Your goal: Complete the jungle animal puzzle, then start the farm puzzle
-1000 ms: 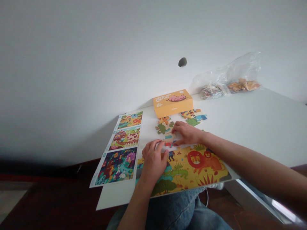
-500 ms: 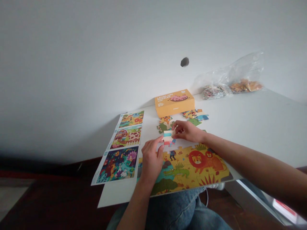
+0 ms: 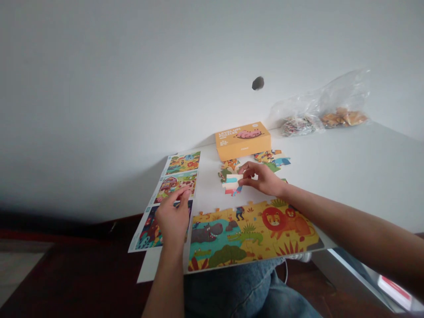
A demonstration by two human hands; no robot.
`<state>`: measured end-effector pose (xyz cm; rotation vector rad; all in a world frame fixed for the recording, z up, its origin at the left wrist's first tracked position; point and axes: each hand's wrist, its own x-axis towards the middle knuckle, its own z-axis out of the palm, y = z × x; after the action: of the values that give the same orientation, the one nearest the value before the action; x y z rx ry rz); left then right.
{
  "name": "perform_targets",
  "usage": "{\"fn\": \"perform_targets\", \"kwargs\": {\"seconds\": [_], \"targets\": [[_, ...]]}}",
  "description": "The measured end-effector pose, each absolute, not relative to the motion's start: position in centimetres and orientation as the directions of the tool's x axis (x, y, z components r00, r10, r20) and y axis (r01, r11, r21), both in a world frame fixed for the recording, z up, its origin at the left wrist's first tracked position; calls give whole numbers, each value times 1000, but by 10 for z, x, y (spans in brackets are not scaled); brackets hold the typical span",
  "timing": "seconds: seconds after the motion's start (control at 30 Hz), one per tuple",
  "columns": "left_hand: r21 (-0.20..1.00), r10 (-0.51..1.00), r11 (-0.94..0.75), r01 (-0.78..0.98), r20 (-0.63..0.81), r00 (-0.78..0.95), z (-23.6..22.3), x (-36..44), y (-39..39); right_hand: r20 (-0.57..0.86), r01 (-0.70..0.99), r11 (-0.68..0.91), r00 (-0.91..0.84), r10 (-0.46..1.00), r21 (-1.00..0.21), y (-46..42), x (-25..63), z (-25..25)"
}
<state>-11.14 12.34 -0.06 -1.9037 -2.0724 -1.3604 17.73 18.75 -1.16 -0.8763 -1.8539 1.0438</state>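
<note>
1. the left hand has left the piece and is over the sheet; its thumb and forefinger are close together, nothing seen between them, though i cannot tell whether they touch.
2. so the piece is in the right hand alone, its fingers clamped on the right edge. it looks like a few joined bits, and seems to be above the table, beyond the puzzle and apart from it.
3. with the left hand away, the puzzle's left part shows, hippo and water included, and its tabbed far edge is open to view.
4. loose pieces lie by the box, as they did; the bags sit behind, by the wall, also unchanged.
</note>
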Motion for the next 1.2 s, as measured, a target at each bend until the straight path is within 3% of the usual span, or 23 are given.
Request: {"fn": "perform_targets", "kwargs": {"seconds": [0.37,0.57,0.67,0.77,0.93,1.07,1.2], "targets": [[662,956,-261,703,278,93,-2,-74,116,283,259,476,-539,793,-840,179,171,-7],[625,941,-327,709,285,183,-4,-66,115,284,250,502,-584,760,-828,177,169,-6],[612,949,-287,737,285,133,-4,-69,116,386,304,602,-541,747,-739,184,173,-9],[614,958,-197,764,286,18,-7,-74,118,458,484,641,-451,766,-596,196,181,-17],[580,946,-79,811,299,-122,-14,-83,123,342,751,522,-405,848,-404,208,191,-27],[527,941,-29,849,301,-155,-18,-85,126,230,751,569,-520,823,-335,204,186,-25],[460,944,-31,887,305,-126,-15,-82,125,218,739,592,-550,806,-323,203,183,-19]]}}
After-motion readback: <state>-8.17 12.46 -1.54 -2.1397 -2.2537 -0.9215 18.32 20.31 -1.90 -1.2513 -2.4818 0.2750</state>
